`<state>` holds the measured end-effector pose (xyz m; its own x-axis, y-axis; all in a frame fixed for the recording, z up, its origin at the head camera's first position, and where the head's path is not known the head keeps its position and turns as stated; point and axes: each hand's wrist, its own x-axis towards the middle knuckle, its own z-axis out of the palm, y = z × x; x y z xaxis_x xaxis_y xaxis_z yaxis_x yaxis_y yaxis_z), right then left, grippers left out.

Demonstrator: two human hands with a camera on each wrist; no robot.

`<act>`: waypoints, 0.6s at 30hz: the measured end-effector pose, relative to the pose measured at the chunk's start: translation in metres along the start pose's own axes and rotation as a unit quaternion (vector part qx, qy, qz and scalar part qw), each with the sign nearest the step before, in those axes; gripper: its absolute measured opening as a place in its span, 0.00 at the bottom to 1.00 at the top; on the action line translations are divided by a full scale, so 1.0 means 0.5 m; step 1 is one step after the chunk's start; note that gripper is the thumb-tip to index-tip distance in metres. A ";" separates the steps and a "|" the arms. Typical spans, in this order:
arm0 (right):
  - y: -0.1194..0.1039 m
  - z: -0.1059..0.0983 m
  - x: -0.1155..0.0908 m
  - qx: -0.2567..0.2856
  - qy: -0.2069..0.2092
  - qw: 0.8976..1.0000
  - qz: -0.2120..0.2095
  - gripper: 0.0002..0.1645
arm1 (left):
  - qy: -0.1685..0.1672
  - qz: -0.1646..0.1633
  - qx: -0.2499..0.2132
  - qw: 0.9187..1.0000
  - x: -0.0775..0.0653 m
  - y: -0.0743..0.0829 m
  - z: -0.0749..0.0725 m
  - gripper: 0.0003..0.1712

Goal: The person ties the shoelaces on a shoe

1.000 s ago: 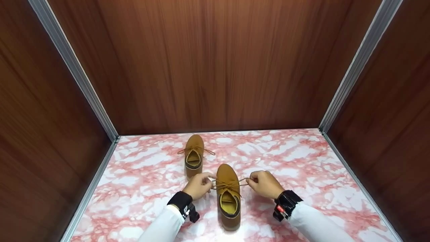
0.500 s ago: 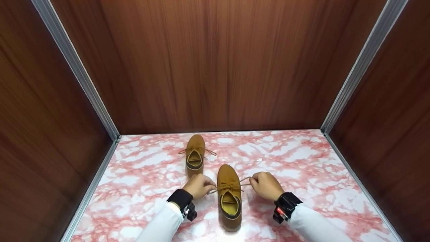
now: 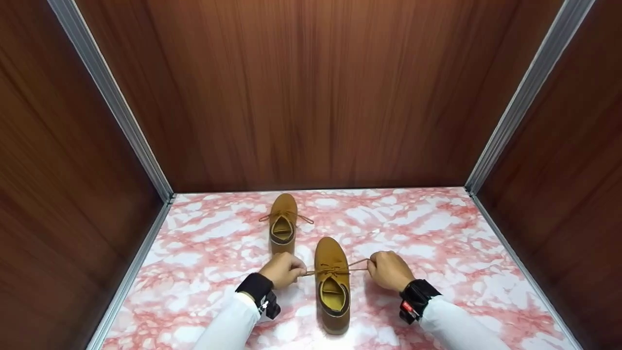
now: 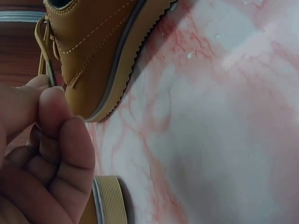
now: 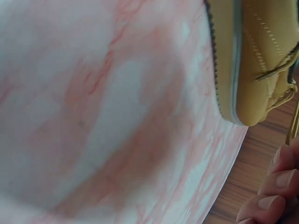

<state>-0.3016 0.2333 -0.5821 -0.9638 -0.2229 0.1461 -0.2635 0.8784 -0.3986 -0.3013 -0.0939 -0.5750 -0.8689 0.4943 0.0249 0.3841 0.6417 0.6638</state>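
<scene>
A tan lace-up shoe [image 3: 332,282] stands on the marbled surface between my hands, toe pointing away, its lace knotted across the front. My left hand [image 3: 282,271] pinches a loop of the shoelace [image 4: 43,44] between thumb and forefinger, left of the shoe. On the other side my right hand [image 3: 390,270] grips another loop of the lace [image 3: 358,266], drawn out to the right. Both stretches look taut in the head view. Only the fingertips [image 5: 286,179] of the right hand show in its wrist view, at the lower right edge.
A matching tan shoe [image 3: 283,223], its lace tied in a bow, stands farther back and left, its heel close to my left hand. Dark wood-grain panels [image 3: 311,97] rise behind and at both sides, joined by grey metal corner rails [image 3: 121,112].
My left hand has gone from loose fingers near the lace to pinching it, then pulled left. My right hand has moved slightly right, and the lace has tightened between them.
</scene>
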 end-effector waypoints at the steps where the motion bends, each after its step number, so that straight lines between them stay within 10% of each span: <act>1: 0.002 0.000 -0.001 -0.003 -0.002 1.000 -0.002 0.24 | -0.005 0.003 -0.005 1.000 -0.002 -0.003 0.000 0.09; 18: 0.018 0.019 -0.006 0.028 -0.026 0.999 0.010 0.25 | -0.011 -0.038 -0.125 0.991 -0.026 -0.044 0.036 0.11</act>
<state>-0.3014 0.2380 -0.5947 -0.9692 -0.2287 0.0919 -0.2453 0.8584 -0.4505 -0.2926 -0.1038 -0.6035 -0.8847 0.4638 -0.0465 0.2261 0.5143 0.8273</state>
